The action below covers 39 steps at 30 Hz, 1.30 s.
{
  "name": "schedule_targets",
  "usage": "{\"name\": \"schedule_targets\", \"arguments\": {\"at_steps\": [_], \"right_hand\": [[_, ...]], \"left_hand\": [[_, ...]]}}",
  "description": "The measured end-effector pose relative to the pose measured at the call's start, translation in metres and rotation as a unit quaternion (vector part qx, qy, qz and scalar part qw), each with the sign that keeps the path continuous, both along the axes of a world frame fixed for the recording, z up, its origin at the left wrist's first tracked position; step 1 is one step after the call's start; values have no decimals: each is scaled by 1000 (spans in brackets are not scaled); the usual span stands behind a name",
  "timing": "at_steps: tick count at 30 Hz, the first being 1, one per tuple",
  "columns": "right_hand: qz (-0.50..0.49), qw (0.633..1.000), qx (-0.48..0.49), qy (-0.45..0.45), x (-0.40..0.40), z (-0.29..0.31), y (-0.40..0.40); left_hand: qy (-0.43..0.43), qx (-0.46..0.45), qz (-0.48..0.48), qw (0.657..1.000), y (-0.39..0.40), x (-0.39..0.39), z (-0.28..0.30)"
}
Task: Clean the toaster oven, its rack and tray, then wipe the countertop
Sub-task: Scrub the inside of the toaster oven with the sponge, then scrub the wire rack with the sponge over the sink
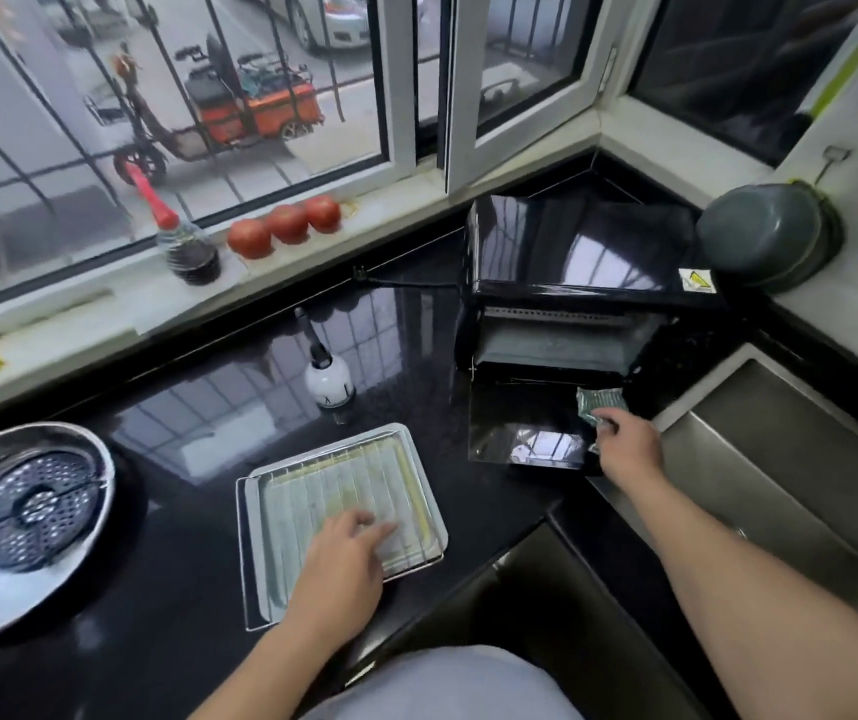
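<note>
A black toaster oven [580,252] stands at the back right of the dark countertop [198,423], its glass door [525,433] folded down and open. My right hand [627,446] holds a green-grey cloth [601,405] at the door's right edge. A metal tray [406,459] lies on the counter in front of me with the wire rack [247,563] on it. My left hand [343,558] rests on the rack and tray with straight fingers.
A white spray bottle [328,379] stands behind the tray. A steel steamer pan [26,517] sits at the left. The sink [780,459] is to the right. On the window sill stand a sauce bottle [190,246] and three tomatoes [286,226]. A grey pot [764,236] sits behind the oven.
</note>
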State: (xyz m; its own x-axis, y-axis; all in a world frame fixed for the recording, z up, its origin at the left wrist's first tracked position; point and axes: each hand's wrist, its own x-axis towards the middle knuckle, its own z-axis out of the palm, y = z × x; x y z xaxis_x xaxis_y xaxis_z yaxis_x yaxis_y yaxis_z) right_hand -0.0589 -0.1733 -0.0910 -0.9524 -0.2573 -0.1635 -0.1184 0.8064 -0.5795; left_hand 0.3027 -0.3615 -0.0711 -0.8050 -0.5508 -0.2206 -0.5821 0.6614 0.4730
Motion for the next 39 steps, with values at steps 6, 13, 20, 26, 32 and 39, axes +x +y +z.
{"name": "schedule_targets", "arguments": {"at_steps": [6, 13, 20, 26, 32, 39], "right_hand": [[-52, 991, -99, 79, 78, 48, -25], [-155, 917, -323, -175, 209, 46, -54], [-223, 886, -336, -228, 223, 40, -33], [-293, 825, -385, -293, 219, 51, -20], [-339, 750, -440, -358, 216, 58, 14], [-369, 679, -531, -348, 176, 114, 76]], "left_hand": [[4, 23, 110, 994, -18, 41, 24], [-46, 192, 404, 893, -51, 123, -9], [31, 285, 444, 849, -41, 113, -4], [119, 367, 433, 815, -44, 107, 8], [243, 460, 422, 743, -25, 97, 64], [239, 548, 298, 744, 9, 18, 114]]}}
